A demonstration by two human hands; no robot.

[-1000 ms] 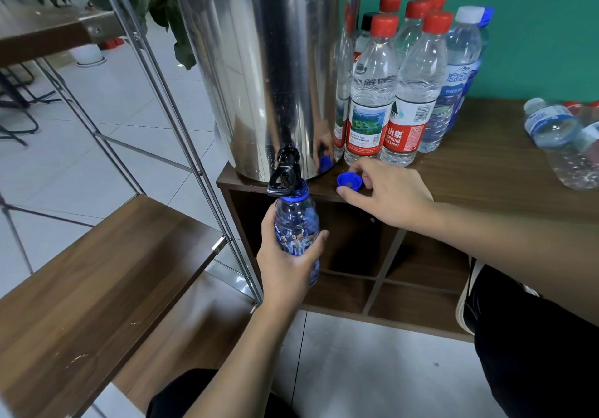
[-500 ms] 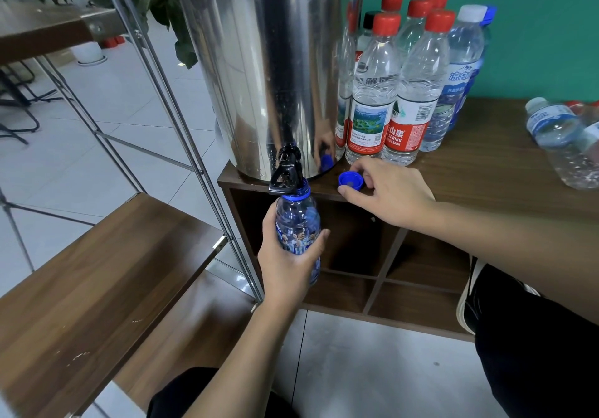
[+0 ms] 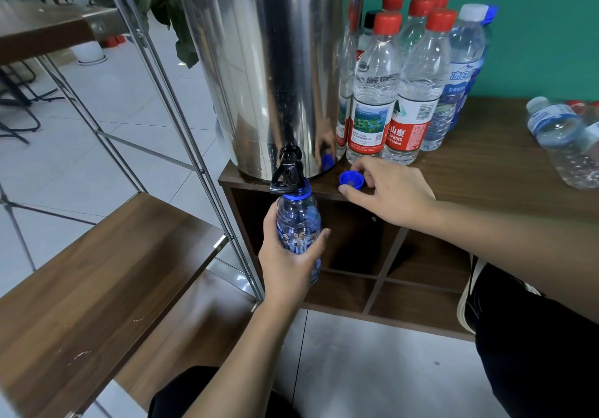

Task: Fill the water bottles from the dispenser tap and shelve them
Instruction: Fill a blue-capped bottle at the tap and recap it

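The left hand [image 3: 291, 255] is gripping the blue bottle [image 3: 299, 223] upright, its mouth sitting right under the black tap [image 3: 287, 171] of the steel dispenser [image 3: 269, 61]. The right hand [image 3: 389, 190] is pinching the blue cap [image 3: 351, 180] lying on the cabinet top [image 3: 486, 171], beside the standing capped bottles [image 3: 372, 100].

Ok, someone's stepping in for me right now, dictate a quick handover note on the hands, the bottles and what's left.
Left hand grips the blue bottle, uncapped, its mouth under the black tap of the steel dispenser.
Right hand pinches the blue cap on the cabinet top.
Capped bottles stand beside the dispenser; others lie at right.
Left: finish filling if needed, cap this bottle, shelve it.
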